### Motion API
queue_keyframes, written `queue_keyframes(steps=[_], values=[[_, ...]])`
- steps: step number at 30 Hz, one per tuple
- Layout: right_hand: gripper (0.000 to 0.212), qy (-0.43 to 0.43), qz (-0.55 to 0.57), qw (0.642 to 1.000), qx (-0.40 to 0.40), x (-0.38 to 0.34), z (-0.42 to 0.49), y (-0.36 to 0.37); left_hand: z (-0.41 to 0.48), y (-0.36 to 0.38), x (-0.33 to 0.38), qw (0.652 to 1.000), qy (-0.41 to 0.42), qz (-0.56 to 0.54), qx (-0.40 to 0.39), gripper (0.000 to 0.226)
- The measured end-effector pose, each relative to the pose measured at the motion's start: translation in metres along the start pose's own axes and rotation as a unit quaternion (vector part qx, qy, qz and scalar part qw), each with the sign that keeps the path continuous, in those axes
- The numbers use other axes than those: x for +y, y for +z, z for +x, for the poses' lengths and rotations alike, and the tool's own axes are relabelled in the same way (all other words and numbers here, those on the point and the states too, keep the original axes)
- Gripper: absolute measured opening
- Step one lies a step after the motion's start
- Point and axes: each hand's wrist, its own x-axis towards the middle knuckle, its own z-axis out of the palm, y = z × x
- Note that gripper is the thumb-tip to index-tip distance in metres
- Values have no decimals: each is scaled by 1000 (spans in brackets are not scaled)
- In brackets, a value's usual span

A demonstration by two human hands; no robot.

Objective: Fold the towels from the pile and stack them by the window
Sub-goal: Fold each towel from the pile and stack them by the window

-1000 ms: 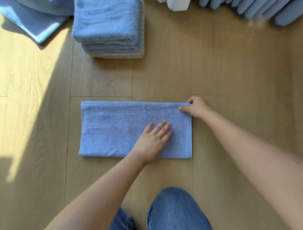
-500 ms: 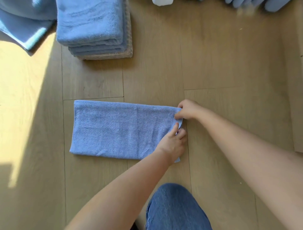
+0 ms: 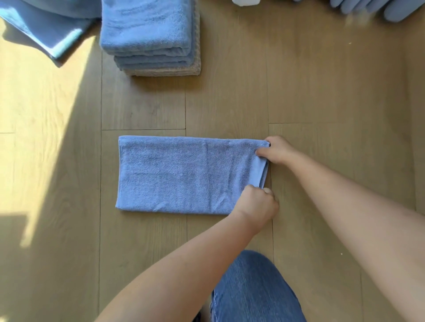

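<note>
1. Where the folded blue towel (image 3: 179,174) ends on the right, both hands grip its short edge. The right hand (image 3: 277,149) pinches the far corner, thumb on top and the fingers (image 3: 273,140) curled round the edge. The left hand (image 3: 257,204) holds the near end of the same edge, its fingers (image 3: 251,190) closed tight on the cloth.
2. Between the two hands that edge stands slightly raised, so its layers show. The rest of the towel lies flat on the floor (image 3: 230,92) as a long rectangle, just beyond the person's denim-clad knee (image 3: 253,287).
3. Farther off, well apart from it, sits a stack of folded towels (image 3: 149,34): blue ones above, a beige one at the bottom.
4. Left of the stack lies a loose blue cloth (image 3: 46,29), cut off by the frame.
5. The floor is light wood planking, with a broad band of sunlight (image 3: 34,115) across its left side.
6. At the far right sits a padded blue ribbed thing (image 3: 379,9), and beside it a white object (image 3: 246,1). Both are cut off, and I cannot tell what they are.
</note>
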Motion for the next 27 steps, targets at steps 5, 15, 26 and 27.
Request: queue_keyframes(steps=[5, 15, 26, 27], values=[[10, 3, 52, 999, -9, -3, -9, -4, -12, 5, -10, 991, -60, -14, 122, 38], [20, -15, 361, 923, 135, -19, -35, -1, -18, 7, -2, 963, 1, -65, 263, 40], [23, -175, 276, 936, 132, -114, -56, 49, -103, 37, -64, 892, -104, -166, 407, 12], [23, -184, 255, 941, 127, -123, -59, 57, -113, 44, -70, 886, -116, -175, 413, 8]])
